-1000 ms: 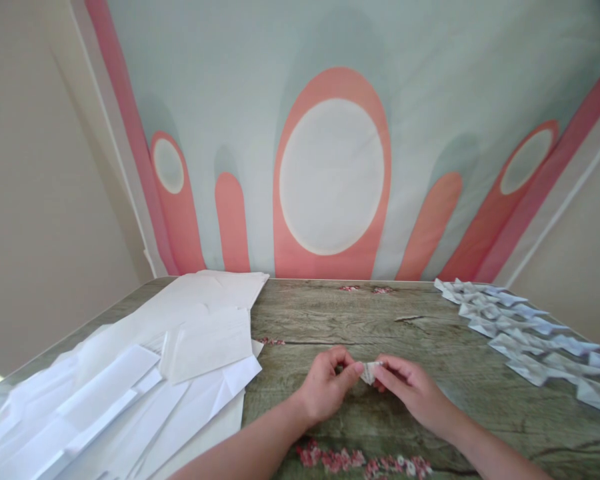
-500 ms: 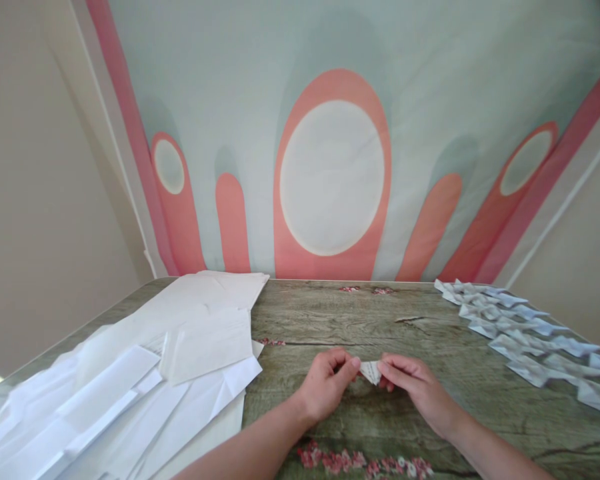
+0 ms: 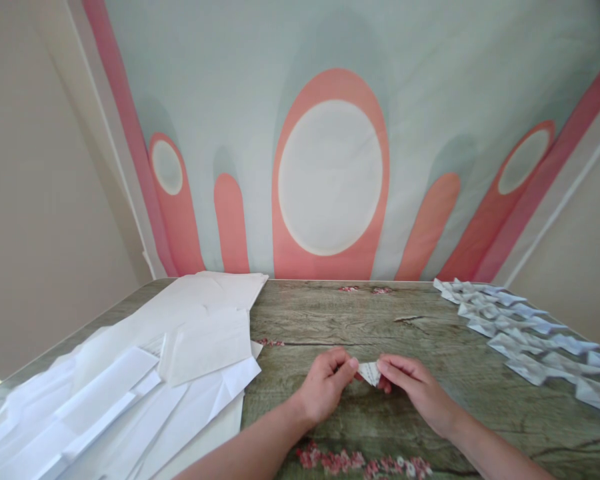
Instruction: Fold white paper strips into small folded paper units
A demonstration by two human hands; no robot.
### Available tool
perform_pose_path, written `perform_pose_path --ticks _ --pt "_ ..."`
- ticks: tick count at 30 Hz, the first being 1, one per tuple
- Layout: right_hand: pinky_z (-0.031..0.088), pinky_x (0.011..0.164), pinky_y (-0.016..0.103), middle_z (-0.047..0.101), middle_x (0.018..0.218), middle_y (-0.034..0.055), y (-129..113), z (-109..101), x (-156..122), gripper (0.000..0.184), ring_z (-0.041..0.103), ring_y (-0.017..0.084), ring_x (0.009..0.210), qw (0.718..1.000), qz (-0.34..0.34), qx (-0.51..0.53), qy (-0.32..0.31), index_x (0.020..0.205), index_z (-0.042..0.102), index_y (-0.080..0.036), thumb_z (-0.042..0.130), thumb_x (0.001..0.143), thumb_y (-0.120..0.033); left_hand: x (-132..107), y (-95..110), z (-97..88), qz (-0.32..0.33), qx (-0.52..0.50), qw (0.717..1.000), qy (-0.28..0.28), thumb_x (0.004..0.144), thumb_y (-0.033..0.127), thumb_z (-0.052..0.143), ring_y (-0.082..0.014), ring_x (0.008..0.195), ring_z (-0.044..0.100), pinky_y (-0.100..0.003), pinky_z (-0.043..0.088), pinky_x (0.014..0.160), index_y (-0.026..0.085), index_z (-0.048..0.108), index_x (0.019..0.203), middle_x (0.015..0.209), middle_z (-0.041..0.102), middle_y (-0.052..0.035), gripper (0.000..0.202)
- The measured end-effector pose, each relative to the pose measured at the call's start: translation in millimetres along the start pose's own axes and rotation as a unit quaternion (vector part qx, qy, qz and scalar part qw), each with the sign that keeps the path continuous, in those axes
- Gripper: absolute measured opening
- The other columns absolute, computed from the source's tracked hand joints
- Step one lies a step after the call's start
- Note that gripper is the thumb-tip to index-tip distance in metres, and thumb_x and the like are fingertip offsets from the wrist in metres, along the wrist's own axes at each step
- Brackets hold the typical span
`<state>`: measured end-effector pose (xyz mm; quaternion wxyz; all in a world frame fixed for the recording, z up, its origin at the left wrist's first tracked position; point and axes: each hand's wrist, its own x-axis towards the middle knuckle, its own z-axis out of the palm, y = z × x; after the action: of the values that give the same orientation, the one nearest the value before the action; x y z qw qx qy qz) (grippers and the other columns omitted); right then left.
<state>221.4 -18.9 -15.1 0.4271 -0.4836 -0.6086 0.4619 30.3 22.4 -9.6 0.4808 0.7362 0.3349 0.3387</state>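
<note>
Between my two hands is a small folded paper triangle, white with faint printed lines and one point facing down. My left hand pinches its left corner between thumb and fingers. On the other side, my right hand grips the right corner the same way. The fingers behind the paper are partly hidden. Both hands are just above the wood-patterned table, near its front middle.
On the left lies a spread pile of white paper sheets, some folded. Along the right edge run rows of folded paper pieces. Behind the table hangs a pink and pale green patterned backdrop.
Both hands hold the paper triangle almost exactly as before. The whole view has shifted very slightly; nothing on the table has moved.
</note>
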Motion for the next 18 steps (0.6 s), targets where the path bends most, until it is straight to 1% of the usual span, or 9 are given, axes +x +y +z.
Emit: perform_pose_path --ticks 2,4,6,7,9,11,13,16,18 --pt "0.038 0.061 0.026 0.057 0.062 -0.0005 2 0 0 0.036 0.050 0.015 0.062 1.000 0.000 0.004 0.005 0.068 0.061 -0.017 0.049 0.085 -0.046 -1 3 -0.1 0.002 0.008 1.000 0.005 0.088 0.046 0.041 -0.0116 0.063 0.041 -0.023 0.034 0.062 0.014 0.055 0.065 0.065 0.041 0.0024 0.042" --pt "0.037 0.060 0.026 0.056 0.061 -0.0007 3 0 0 0.036 0.050 0.014 0.061 1.000 0.001 0.012 0.017 0.067 0.061 -0.016 0.049 0.085 -0.045 -3 6 0.1 0.010 0.016 1.000 0.014 0.088 0.041 0.043 -0.0124 0.067 0.043 -0.023 0.036 0.064 0.014 0.057 0.070 0.069 0.045 0.0014 0.035" --pt "0.036 0.059 0.025 0.055 0.060 -0.0013 5 0 0 0.035 0.048 0.014 0.060 0.999 0.004 0.019 0.031 0.065 0.060 -0.017 0.050 0.085 -0.044 -5 10 1.0 0.027 0.019 0.999 0.027 0.086 0.034 0.050 -0.0141 0.074 0.048 -0.024 0.038 0.069 0.015 0.060 0.085 0.078 0.051 -0.0005 0.021" --pt "0.035 0.058 0.025 0.055 0.059 -0.0015 5 0 0 0.035 0.048 0.013 0.059 0.999 0.006 0.022 0.037 0.065 0.059 -0.017 0.050 0.085 -0.043 -6 12 1.7 0.041 0.021 0.998 0.033 0.082 0.028 0.056 -0.0149 0.079 0.049 -0.025 0.039 0.073 0.016 0.059 0.094 0.083 0.053 -0.0015 0.018" --pt "0.035 0.057 0.025 0.055 0.058 -0.0017 5 1 0 0.035 0.047 0.013 0.058 0.999 0.012 0.028 0.044 0.063 0.058 -0.017 0.050 0.085 -0.043 -8 14 3.5 0.078 0.032 0.996 0.043 0.073 0.016 0.064 -0.0160 0.086 0.051 -0.026 0.040 0.079 0.018 0.057 0.105 0.091 0.056 -0.0028 0.033" --pt "0.034 0.057 0.025 0.055 0.057 -0.0018 4 2 0 0.036 0.046 0.013 0.057 0.998 0.018 0.034 0.047 0.062 0.057 -0.017 0.050 0.085 -0.043 -8 14 5.3 0.115 0.050 0.991 0.048 0.067 0.007 0.066 -0.0165 0.088 0.052 -0.026 0.040 0.081 0.019 0.059 0.104 0.093 0.057 -0.0030 0.039" --pt "0.035 0.057 0.025 0.055 0.057 -0.0017 2 3 0 0.036 0.047 0.013 0.056 0.998 0.025 0.035 0.038 0.062 0.057 -0.017 0.050 0.085 -0.043 -8 11 6.6 0.134 0.065 0.987 0.051 0.069 0.005 0.065 -0.0164 0.087 0.054 -0.026 0.042 0.080 0.019 0.063 0.098 0.089 0.059 -0.0031 0.032" --pt "0.036 0.058 0.026 0.055 0.057 -0.0014 -3 5 -2 0.036 0.049 0.013 0.057 0.999 0.028 0.029 0.011 0.061 0.057 -0.017 0.051 0.085 -0.043 -7 7 7.3 0.135 0.075 0.986 0.059 0.073 0.010 0.065 -0.0155 0.079 0.056 -0.025 0.043 0.075 0.019 0.068 0.089 0.082 0.060 -0.0030 0.019" --pt "0.038 0.060 0.026 0.056 0.057 -0.0012 -6 6 -3 0.036 0.050 0.014 0.059 0.999 0.026 0.023 0.012 0.061 0.057 -0.017 0.050 0.085 -0.044 -6 5 6.9 0.133 0.081 0.986 0.064 0.074 0.014 0.066 -0.0150 0.075 0.056 -0.025 0.043 0.072 0.020 0.070 0.086 0.078 0.060 -0.0028 0.014"
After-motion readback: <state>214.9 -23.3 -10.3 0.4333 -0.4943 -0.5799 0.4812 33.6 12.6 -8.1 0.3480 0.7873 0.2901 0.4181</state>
